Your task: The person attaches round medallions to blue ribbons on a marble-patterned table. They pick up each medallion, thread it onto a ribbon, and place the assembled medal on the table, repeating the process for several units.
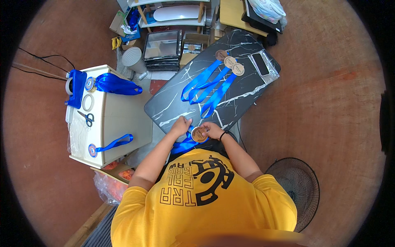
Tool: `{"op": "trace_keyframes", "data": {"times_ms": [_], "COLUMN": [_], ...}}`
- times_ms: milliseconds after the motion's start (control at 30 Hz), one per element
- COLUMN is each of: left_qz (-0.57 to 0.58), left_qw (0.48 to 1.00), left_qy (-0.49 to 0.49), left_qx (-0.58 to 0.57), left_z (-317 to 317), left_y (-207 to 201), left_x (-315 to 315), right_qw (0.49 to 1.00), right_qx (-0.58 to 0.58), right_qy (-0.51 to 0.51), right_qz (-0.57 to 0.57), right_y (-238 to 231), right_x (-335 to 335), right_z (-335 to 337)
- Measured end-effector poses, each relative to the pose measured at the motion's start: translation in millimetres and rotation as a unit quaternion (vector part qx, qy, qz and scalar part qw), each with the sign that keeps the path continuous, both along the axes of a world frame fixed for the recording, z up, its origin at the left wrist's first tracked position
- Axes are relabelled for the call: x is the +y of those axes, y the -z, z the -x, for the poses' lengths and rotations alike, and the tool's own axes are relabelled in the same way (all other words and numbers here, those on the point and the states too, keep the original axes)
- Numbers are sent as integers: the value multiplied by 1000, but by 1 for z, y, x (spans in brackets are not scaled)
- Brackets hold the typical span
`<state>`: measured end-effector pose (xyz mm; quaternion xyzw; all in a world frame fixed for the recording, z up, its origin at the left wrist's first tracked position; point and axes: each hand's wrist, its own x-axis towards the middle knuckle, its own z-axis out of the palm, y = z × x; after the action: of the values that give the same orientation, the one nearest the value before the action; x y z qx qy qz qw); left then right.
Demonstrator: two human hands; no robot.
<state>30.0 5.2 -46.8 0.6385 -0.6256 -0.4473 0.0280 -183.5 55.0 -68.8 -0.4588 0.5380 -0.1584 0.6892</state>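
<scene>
Close to my body, over the near edge of the black marbled table (164, 108), a round bronze-coloured medal (199, 134) is held by its right side. My right hand (213, 131) is closed on it with the thumb over its face. Just left of the medal, my left hand (181, 125) is closed at the top of its blue ribbon (184, 145); the fingertips are partly hidden. The rest of that ribbon hangs down over my lap. Farther up the table lie three medals (230, 62) side by side, their blue ribbons (216, 96) stretched toward me.
A phone-like black device (260, 64) lies on clear plastic at the table's far right. The white cabinet (82, 136) on the left bears bundled medals (90, 84), a tape dispenser (75, 88), a tape roll (87, 102), scissors (87, 119) and another medal (92, 150). A fan (294, 191) stands at right.
</scene>
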Motion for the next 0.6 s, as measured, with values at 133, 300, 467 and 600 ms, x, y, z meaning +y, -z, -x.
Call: {"op": "trace_keyframes", "data": {"times_ms": [133, 300, 467, 600], "left_qz": [-57, 84, 73, 21], "left_qw": [959, 906, 884, 872], "left_qy": [-249, -409, -445, -413], "left_qx": [124, 71, 126, 261], "left_z": [37, 79, 86, 84], "left_y": [29, 66, 53, 30], "left_x": [-51, -72, -59, -43], "right_qw": [973, 919, 862, 874], "right_qx": [165, 328, 420, 348], "right_qy": [-55, -58, -51, 75], "right_qz": [151, 209, 279, 331], "right_y": [-8, -46, -71, -74], "right_x": [10, 18, 11, -21], "right_z": [-7, -27, -30, -11]}}
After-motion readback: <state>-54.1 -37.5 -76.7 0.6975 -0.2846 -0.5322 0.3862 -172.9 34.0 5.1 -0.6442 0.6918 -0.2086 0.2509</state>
